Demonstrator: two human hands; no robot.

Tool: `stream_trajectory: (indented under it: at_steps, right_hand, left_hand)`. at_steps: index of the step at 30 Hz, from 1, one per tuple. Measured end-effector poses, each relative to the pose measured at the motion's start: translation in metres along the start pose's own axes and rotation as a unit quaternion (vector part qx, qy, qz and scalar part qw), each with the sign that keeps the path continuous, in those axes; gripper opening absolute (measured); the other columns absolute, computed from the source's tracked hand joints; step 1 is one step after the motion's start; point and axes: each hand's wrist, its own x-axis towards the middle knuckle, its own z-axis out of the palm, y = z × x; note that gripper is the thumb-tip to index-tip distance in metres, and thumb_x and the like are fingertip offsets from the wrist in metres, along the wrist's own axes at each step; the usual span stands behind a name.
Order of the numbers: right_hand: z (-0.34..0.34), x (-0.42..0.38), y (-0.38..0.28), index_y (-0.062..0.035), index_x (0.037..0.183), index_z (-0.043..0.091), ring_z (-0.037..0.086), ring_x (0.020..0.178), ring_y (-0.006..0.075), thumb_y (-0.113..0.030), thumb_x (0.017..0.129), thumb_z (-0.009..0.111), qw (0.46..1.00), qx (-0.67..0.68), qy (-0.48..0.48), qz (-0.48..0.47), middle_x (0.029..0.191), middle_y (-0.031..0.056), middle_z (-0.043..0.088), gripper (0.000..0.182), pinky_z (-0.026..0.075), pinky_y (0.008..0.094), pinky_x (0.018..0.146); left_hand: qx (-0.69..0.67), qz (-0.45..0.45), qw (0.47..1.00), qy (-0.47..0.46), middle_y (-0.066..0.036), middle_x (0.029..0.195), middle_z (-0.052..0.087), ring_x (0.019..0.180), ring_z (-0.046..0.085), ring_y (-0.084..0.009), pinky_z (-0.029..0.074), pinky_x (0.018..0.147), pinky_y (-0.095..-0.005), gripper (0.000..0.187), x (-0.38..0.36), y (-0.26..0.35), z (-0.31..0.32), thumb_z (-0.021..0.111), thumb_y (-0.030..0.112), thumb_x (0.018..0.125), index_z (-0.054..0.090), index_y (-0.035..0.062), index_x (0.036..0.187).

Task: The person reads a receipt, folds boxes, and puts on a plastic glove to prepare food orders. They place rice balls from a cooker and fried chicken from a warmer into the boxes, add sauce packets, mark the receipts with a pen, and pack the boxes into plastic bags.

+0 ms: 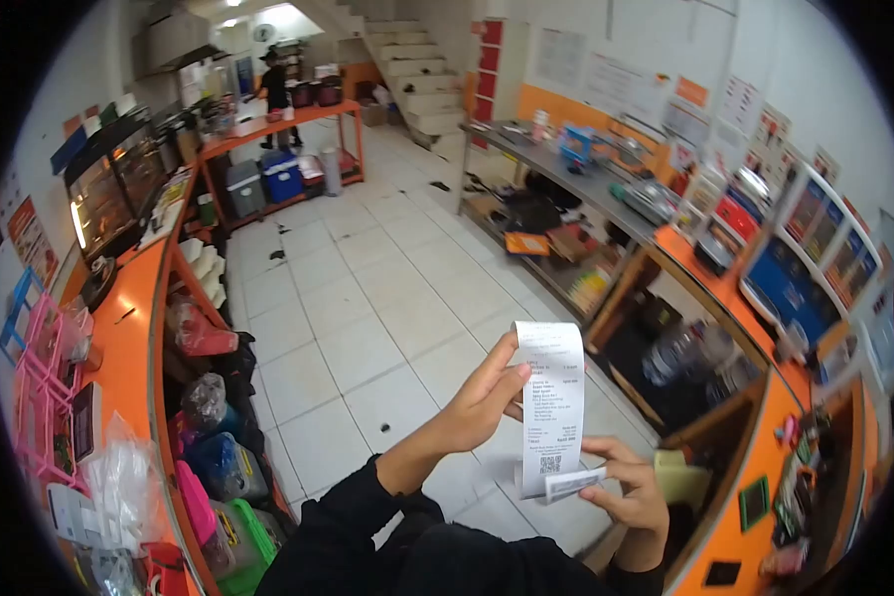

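Note:
A long white printed receipt (552, 387) with a QR code near its lower end hangs upright in front of me. My left hand (487, 397) pinches its left edge near the top, thumb in front. Lower down, my right hand (628, 487) grips the bottom end, where the paper is folded up into a short flap (573, 483). Both hands are held above the tiled floor, away from the counters. Parts of the fingers behind the paper are hidden.
An orange counter (134, 328) with pink baskets (50, 382) runs along my left. To my right stands another orange counter (735, 497), beyond it a metal table (606, 179). Stairs (422, 84) and a person in dark clothes (274, 89) are at the back.

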Motion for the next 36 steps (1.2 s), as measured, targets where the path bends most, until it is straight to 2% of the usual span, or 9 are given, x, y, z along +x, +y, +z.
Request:
stream_trajectory:
  at_steps: [2,3,5,8,16,27,33,35,36]
  right_hand:
    - [0.003,0.021,0.016,0.0009,0.090,0.068,0.061,0.093,0.0223,-0.004,0.077,0.069,0.998,-0.002,-0.065,0.006,0.106,0.0146,0.064,0.014,0.045,0.0307,0.083]
    - [0.035,0.089,0.037,0.0009,0.090,0.068,0.061,0.093,0.0223,-0.004,0.077,0.069,0.993,-0.027,-0.112,0.039,0.106,0.0146,0.064,0.014,0.045,0.0307,0.083]
    - [0.061,0.142,0.068,0.0017,0.090,0.068,0.063,0.085,0.0183,-0.003,0.077,0.070,0.982,0.037,-0.123,0.141,0.094,0.0124,0.067,0.015,0.046,0.0283,0.079]
    - [0.110,0.218,0.093,0.0015,0.090,0.068,0.063,0.081,0.0172,-0.004,0.077,0.069,0.976,0.086,-0.165,0.110,0.088,0.0113,0.068,0.014,0.047,0.0270,0.076]
    - [0.211,0.384,0.179,0.0014,0.088,0.066,0.058,0.066,0.0140,-0.007,0.080,0.069,0.945,0.080,-0.313,0.057,0.078,0.0092,0.065,0.012,0.047,0.0254,0.063]
    - [0.335,0.681,0.290,-0.0002,0.097,0.066,0.062,0.079,0.0153,-0.011,0.084,0.066,0.875,0.174,-0.451,0.004,0.092,0.0085,0.067,0.017,0.047,0.0255,0.074]
    - [0.439,0.817,0.333,0.0008,0.095,0.065,0.062,0.081,0.0172,-0.014,0.082,0.069,0.837,0.099,-0.530,-0.092,0.093,0.0096,0.067,0.020,0.048,0.0261,0.075]
    - [0.480,0.851,0.343,0.0016,0.094,0.064,0.061,0.078,0.0136,-0.011,0.082,0.069,0.836,0.075,-0.524,-0.144,0.088,0.0078,0.066,0.019,0.048,0.0257,0.072]
    - [0.499,0.865,0.357,-0.0032,0.099,0.064,0.061,0.083,0.0176,-0.019,0.082,0.068,0.826,0.078,-0.551,-0.093,0.092,0.0111,0.066,0.023,0.047,0.0273,0.076]
  left_hand:
    - [0.032,0.009,0.999,0.042,-0.020,0.126,0.052,0.104,0.060,-0.0260,0.055,0.078,-0.0334,0.042,0.003,0.003,-0.012,0.028,0.016,0.097,0.021,0.0052,0.136]
    - [-0.018,0.024,0.997,0.076,-0.020,0.126,0.052,0.104,0.060,-0.0260,0.055,0.078,-0.0334,0.042,0.008,-0.007,-0.088,0.028,0.016,0.097,0.021,0.0052,0.136]
    - [-0.023,0.018,0.990,0.138,-0.019,0.123,0.054,0.101,0.062,-0.0235,0.054,0.079,-0.0339,0.040,0.009,-0.004,-0.141,0.028,0.016,0.097,0.023,0.0052,0.135]
    - [0.009,0.013,0.978,0.208,-0.011,0.111,0.058,0.096,0.060,-0.0149,0.051,0.076,-0.0295,0.040,-0.004,0.027,-0.218,0.033,0.022,0.099,0.023,0.0102,0.136]
    - [0.065,0.060,0.926,0.368,-0.010,0.101,0.064,0.091,0.061,-0.0139,0.050,0.075,-0.0287,0.042,-0.013,0.047,-0.387,0.048,0.009,0.093,0.030,0.0049,0.131]
    - [0.153,0.155,0.823,0.525,-0.009,0.096,0.065,0.084,0.063,-0.0130,0.051,0.070,-0.0260,0.036,0.039,0.101,-0.655,0.054,0.007,0.091,0.039,0.0012,0.123]
    - [0.193,0.178,0.692,0.673,-0.009,0.099,0.064,0.086,0.062,-0.0132,0.050,0.071,-0.0255,0.029,-0.019,0.118,-0.766,0.060,0.002,0.086,0.047,0.0009,0.112]
    - [0.152,0.165,0.658,0.719,-0.009,0.098,0.064,0.080,0.063,-0.0130,0.049,0.058,-0.0209,0.026,-0.049,0.109,-0.816,0.061,-0.002,0.083,0.048,0.0028,0.105]
    - [0.148,0.185,0.658,0.715,-0.009,0.097,0.064,0.079,0.063,-0.0129,0.049,0.056,-0.0206,0.027,-0.060,0.104,-0.841,0.062,-0.002,0.082,0.048,0.0030,0.105]
